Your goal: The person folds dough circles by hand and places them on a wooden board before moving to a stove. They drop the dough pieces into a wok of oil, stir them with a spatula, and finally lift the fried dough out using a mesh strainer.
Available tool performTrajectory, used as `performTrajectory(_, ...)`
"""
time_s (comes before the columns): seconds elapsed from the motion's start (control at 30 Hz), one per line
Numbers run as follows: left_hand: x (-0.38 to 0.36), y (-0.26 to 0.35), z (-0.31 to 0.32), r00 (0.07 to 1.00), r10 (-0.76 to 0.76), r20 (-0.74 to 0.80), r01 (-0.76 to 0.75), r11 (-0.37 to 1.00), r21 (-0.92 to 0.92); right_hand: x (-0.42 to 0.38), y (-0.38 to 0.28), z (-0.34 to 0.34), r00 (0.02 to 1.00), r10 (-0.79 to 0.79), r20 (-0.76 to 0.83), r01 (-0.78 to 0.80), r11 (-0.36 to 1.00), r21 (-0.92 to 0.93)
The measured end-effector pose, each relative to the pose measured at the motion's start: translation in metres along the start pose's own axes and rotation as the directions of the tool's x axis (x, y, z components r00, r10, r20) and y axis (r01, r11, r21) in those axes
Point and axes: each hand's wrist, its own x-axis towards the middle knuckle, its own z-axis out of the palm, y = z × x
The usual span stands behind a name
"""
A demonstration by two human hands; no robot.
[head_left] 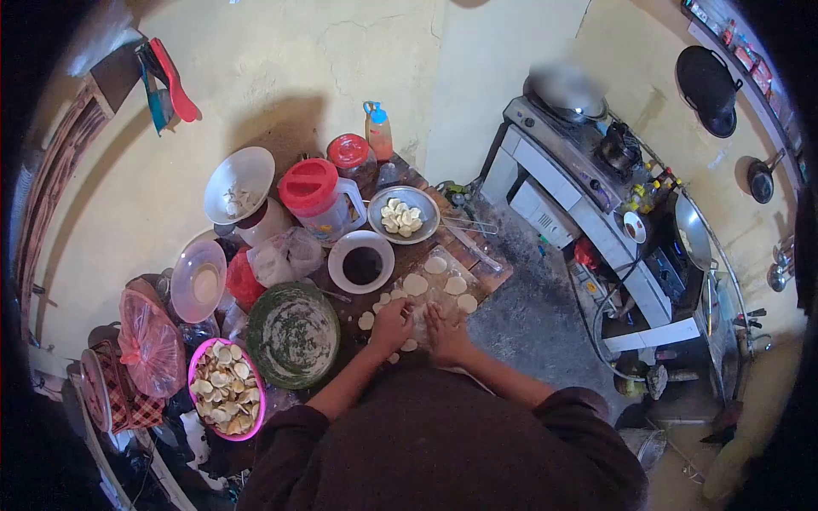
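Note:
My left hand [393,327] and my right hand [445,334] rest side by side on a lump of dough [419,319] on the wooden board [494,271], fingers curled over it. Several flat round dough discs [415,284] lie on the board just beyond my hands. A metal plate [379,203] further back holds several folded dumplings [401,216]. A white bowl with dark filling [362,264] stands to the left of the discs.
A green-rimmed bowl [294,334] and a pink bowl of pieces [226,387] sit at my left. A red-lidded jug [317,198], jars and bags crowd the back left. A stove counter [588,196] with pans stands at right.

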Motion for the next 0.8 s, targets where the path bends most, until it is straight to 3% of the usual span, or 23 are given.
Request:
performTrajectory(0.13, -0.004, 0.007, -0.008, 0.997, -0.081, 0.018, 0.082, 0.996, -0.022, -0.012, -0.005, -0.011, 0.992, 0.019, -0.125, -0.012, 0.998, 0.058)
performTrajectory(0.27, 0.0, 0.005, -0.008, 1.0, 0.001, -0.024, 0.0, 1.0, 0.023, -0.012, -0.002, 0.018, 0.958, 0.016, -0.286, -0.024, 0.999, -0.024)
performTrajectory(0.3, 0.0, 0.006, -0.007, 1.0, 0.015, -0.025, -0.013, 0.999, 0.046, -0.01, 0.0, 0.005, 0.959, 0.015, -0.282, -0.023, 0.999, -0.026)
performTrajectory(0.37, -0.001, 0.006, -0.005, 1.0, 0.008, -0.016, -0.007, 0.999, 0.037, -0.007, -0.005, -0.041, 0.986, 0.131, 0.1, -0.144, 0.981, 0.133)
performTrajectory(0.4, 0.002, 0.005, -0.005, 1.0, 0.013, -0.011, -0.012, 0.999, 0.029, -0.004, -0.005, -0.031, 0.986, 0.134, 0.098, -0.146, 0.98, 0.137)
performTrajectory(0.47, 0.005, 0.001, 0.0, 1.0, 0.027, 0.0, -0.027, 0.999, 0.021, -0.001, -0.005, -0.003, 0.979, 0.073, -0.189, -0.069, 0.997, 0.031)
performTrajectory(0.5, 0.008, 0.002, 0.0, 0.999, 0.042, 0.008, -0.042, 0.999, 0.016, 0.002, -0.004, -0.006, 0.979, 0.074, -0.191, -0.069, 0.997, 0.034)
performTrajectory(0.57, 0.011, 0.002, 0.001, 0.999, 0.043, 0.017, -0.043, 0.998, 0.05, 0.007, 0.001, -0.012, 0.996, 0.069, -0.049, -0.067, 0.997, 0.042)
performTrajectory(0.7, 0.024, 0.008, -0.001, 0.999, 0.022, 0.05, -0.028, 0.993, 0.118, 0.0, -0.007, -0.008, 0.987, 0.089, -0.134, -0.082, 0.995, 0.052)
performTrajectory(0.8, 0.028, 0.002, 0.011, 0.991, 0.084, 0.102, -0.102, 0.979, 0.178, 0.007, 0.008, -0.003, 0.988, 0.004, -0.155, 0.021, 0.986, 0.163)
